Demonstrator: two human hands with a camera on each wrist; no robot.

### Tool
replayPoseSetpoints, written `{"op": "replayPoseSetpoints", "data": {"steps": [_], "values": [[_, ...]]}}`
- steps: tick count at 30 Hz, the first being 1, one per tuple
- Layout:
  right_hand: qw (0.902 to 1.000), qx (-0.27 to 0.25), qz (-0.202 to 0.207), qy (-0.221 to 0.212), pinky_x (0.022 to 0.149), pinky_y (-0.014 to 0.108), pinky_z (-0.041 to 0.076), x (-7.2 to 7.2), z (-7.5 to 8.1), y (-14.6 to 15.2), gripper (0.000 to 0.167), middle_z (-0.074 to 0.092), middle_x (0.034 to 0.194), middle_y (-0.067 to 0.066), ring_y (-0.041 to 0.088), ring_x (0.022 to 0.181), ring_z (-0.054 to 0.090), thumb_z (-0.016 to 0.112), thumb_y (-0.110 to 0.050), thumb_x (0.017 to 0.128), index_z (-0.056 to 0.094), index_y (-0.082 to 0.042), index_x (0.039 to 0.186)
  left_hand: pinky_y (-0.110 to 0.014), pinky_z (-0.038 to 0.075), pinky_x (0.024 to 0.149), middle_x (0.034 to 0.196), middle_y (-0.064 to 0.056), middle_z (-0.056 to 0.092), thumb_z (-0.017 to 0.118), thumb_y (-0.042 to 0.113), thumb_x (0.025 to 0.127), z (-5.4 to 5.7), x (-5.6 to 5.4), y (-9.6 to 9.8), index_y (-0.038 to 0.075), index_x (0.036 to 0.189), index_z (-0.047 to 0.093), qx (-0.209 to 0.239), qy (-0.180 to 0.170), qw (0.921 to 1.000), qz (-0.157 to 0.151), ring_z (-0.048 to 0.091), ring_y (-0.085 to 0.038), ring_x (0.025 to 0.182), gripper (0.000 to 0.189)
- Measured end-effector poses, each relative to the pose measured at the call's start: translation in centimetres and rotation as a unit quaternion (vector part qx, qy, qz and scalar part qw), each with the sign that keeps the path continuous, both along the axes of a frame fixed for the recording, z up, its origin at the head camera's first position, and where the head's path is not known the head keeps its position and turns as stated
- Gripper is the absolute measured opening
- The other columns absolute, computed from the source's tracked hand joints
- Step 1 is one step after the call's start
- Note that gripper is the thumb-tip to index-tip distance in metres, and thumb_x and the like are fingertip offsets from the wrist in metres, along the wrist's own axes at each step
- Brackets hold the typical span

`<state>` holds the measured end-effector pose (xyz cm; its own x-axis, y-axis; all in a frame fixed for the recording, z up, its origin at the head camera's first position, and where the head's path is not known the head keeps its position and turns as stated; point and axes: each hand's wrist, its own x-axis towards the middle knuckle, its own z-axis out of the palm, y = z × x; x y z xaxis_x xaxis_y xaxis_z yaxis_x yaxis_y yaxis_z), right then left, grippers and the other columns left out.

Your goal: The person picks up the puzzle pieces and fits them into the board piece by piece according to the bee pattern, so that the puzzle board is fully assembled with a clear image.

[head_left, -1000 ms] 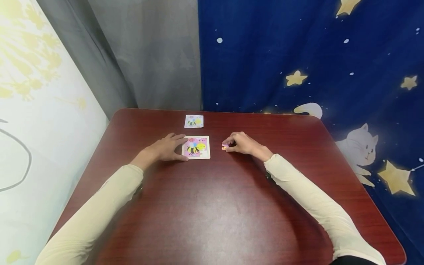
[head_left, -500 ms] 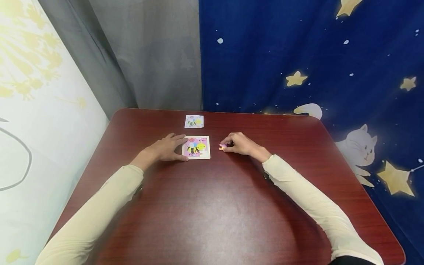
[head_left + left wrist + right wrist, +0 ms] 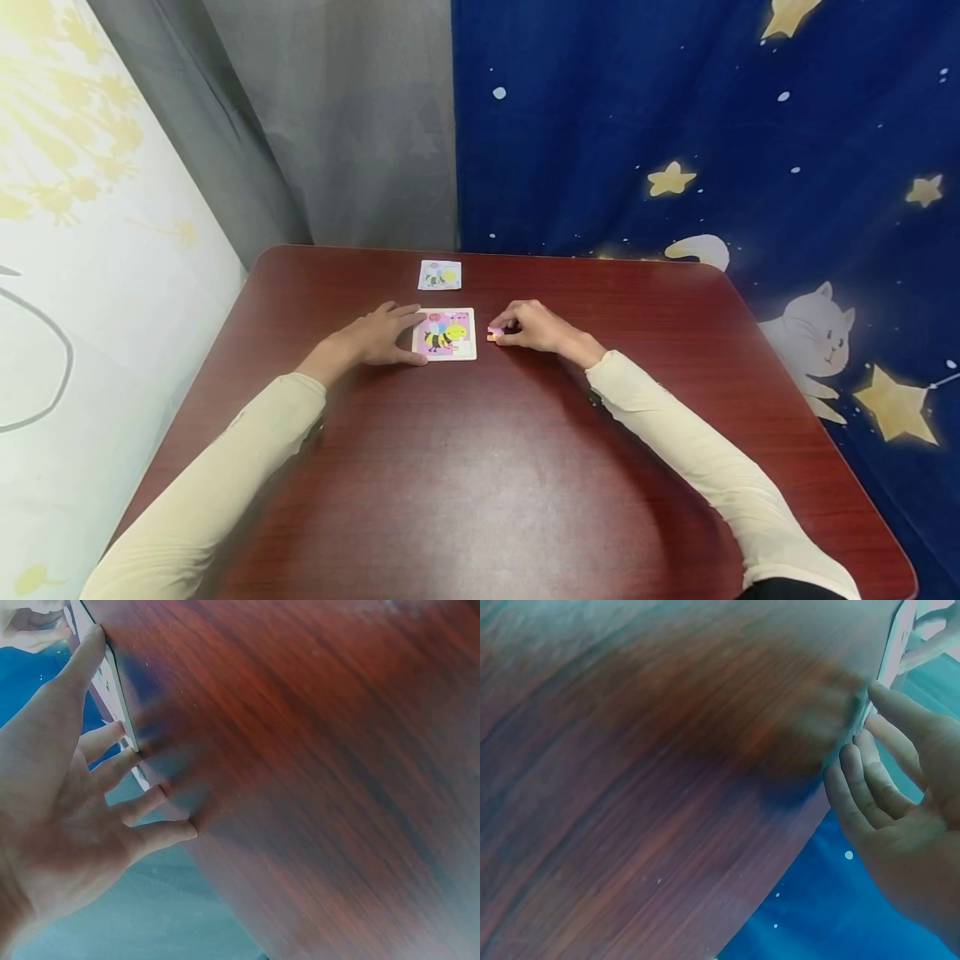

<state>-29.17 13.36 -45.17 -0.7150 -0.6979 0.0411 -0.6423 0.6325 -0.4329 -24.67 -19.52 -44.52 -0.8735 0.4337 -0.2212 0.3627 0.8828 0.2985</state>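
Observation:
A square puzzle board [image 3: 444, 353] with a pale frame lies mid-table, showing a yellow-and-black bee on pink. Its lower right part has a white gap in the picture. My left hand [image 3: 375, 335] rests at the board's left side, thumb on the near corner and fingertips on the far one; the left wrist view shows these fingers [image 3: 112, 769] spread and fairly straight. Just right of the board, my right hand [image 3: 536, 327] pinches a small pink-and-yellow puzzle piece [image 3: 494, 334] between thumb and fingers. In the right wrist view the fingers [image 3: 900, 712] mostly hide this piece.
Behind the board lies a small picture card [image 3: 439, 275] with the same bee. The brown wooden table [image 3: 465, 467] has rounded far corners. A grey curtain [image 3: 360, 125] and a blue starry curtain [image 3: 570, 125] hang behind it, with a white patterned wall [image 3: 97, 275] on the left.
My right hand has slid left with the puzzle piece, bringing it closer to the board's right edge. The left hand and the board have stayed in place.

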Motion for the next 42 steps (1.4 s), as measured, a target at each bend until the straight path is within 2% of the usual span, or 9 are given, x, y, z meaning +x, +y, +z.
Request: {"op": "replayPoseSetpoints", "data": {"steps": [21, 42], "values": [[0.9996, -0.018, 0.018, -0.012, 0.083, 0.029, 0.053, 0.8, 0.3, -2.0, 0.031, 0.071, 0.108, 0.005, 0.02, 0.094, 0.062, 0.08, -0.022, 0.094, 0.078, -0.008, 0.122, -0.071, 0.031, 0.113, 0.17, -0.007, 0.027, 0.075, 0.066, 0.085, 0.0, 0.0, 0.0, 0.02, 0.163, 0.037, -0.002, -0.002, 1.0, 0.0, 0.022, -0.043, 0.154, 0.098], [0.9984, -0.022, 0.049, -0.02, 0.081, 0.026, 0.052, 1.3, -0.2, -4.2, 0.025, 0.071, 0.103, 0.003, 0.019, 0.092, 0.062, 0.081, -0.022, 0.093, 0.08, -0.011, 0.116, -0.071, 0.033, 0.112, 0.17, -0.008, 0.029, 0.074, 0.068, 0.085, 0.0, 0.0, 0.0, 0.02, 0.162, 0.038, -0.006, 0.0, 1.0, 0.001, 0.025, -0.043, 0.152, 0.098]]}}
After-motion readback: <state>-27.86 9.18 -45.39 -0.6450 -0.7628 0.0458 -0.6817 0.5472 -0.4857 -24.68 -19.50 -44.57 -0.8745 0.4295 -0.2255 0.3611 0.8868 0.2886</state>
